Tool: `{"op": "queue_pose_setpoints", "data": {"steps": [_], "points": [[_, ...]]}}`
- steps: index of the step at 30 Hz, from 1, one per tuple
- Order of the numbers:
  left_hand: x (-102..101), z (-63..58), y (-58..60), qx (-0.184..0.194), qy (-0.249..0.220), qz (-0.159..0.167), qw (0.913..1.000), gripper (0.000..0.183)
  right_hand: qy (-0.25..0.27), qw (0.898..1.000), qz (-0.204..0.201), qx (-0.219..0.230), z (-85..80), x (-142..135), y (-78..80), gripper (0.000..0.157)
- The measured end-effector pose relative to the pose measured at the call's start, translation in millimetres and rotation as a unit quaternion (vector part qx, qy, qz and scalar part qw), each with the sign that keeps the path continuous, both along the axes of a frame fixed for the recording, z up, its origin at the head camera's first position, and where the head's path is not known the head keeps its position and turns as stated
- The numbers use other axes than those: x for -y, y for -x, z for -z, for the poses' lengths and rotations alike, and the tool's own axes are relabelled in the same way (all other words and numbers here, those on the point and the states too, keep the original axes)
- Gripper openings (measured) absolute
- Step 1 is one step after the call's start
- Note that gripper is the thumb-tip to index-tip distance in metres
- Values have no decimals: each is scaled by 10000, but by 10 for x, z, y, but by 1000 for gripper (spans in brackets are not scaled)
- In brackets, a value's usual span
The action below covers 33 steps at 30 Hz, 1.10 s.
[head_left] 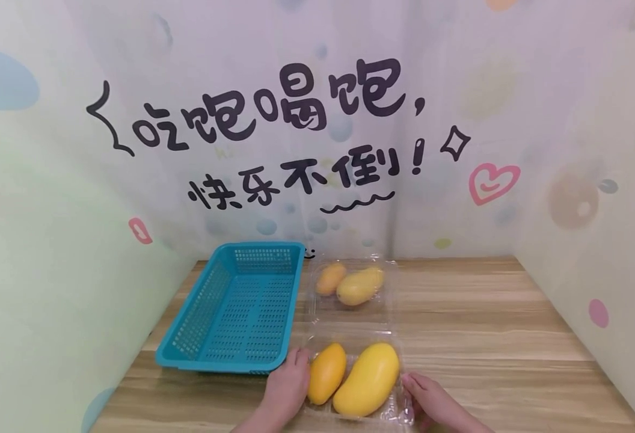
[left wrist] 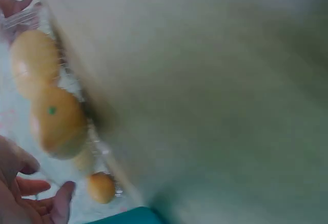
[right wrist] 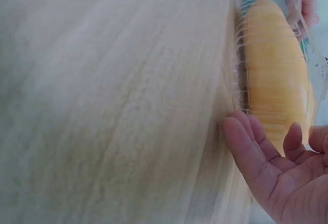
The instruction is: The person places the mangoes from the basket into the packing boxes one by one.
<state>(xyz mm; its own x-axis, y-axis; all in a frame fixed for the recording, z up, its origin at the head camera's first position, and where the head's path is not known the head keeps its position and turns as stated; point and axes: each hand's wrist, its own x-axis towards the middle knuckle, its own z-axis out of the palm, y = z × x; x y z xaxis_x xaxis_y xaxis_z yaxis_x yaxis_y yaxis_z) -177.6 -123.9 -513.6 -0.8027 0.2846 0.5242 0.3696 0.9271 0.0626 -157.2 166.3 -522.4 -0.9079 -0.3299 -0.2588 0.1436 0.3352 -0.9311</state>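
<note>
An opened clear plastic clamshell box (head_left: 400,415) lies at the front of the wooden table. Inside its near half are a smaller orange-yellow mango (head_left: 327,374) and a large curved yellow mango (head_left: 368,380). My left hand (head_left: 289,382) is at the box's left side, by the smaller mango; its fingers show spread in the left wrist view. At the opposite side is my right hand (head_left: 431,398), its fingertips right at the box wall. The right wrist view shows its fingers (right wrist: 246,147) loosely bent, with the palm in sight.
A turquoise perforated plastic basket (head_left: 252,319) stands at the left, close to my left hand. Behind the near half, more mangoes (head_left: 356,287) show through clear plastic (head_left: 350,319). Bare wood table (head_left: 474,325) extends to the right. A printed curtain (head_left: 436,228) hangs at the back.
</note>
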Motion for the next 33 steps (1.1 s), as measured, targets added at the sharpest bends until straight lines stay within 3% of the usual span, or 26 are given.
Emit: {"op": "queue_pose_setpoints", "data": {"steps": [2, 4, 6, 8, 10, 13, 17, 20, 24, 33], "points": [[33, 8, 21, 1093, -599, 13, 9922, 31, -40, 10000, 9, -70, -10, -10, 5, 43], [61, 10, 53, 2086, -1213, -81, 9704, 39, -102, 9998, 31, -161, -21, -20, 10, 40], [87, 15, 98, 2704, -1685, -131, 9478, 42, -203, 9995, 56, -243, -31, -26, 19, 37], [105, 25, 141, 2990, -1940, -66, 9343, 43, -303, 9990, 114, -298, -36, -25, 31, 35], [114, 35, 169, 3114, -2019, 9, 9286, 43, -380, 9988, 122, -295, -40, -25, 50, 32], [120, 33, 173, 3090, -1996, 99, 9298, 44, -320, 9992, 29, -239, -50, -47, 103, 32], [120, 14, 172, 3060, -2013, 162, 9304, 46, -441, 9983, -190, -329, -85, -113, 235, 44], [116, 20, 192, 3328, -2371, 118, 9126, 48, -607, 9972, -94, -434, -119, -135, 358, 53], [114, 73, 214, 3562, -2880, 6, 8889, 50, -436, 9969, 432, -498, -178, -119, 536, 54], [107, 150, 225, 3503, -3223, 5, 8794, 47, 331, 9902, 1139, -732, -279, -54, 900, 52]]}}
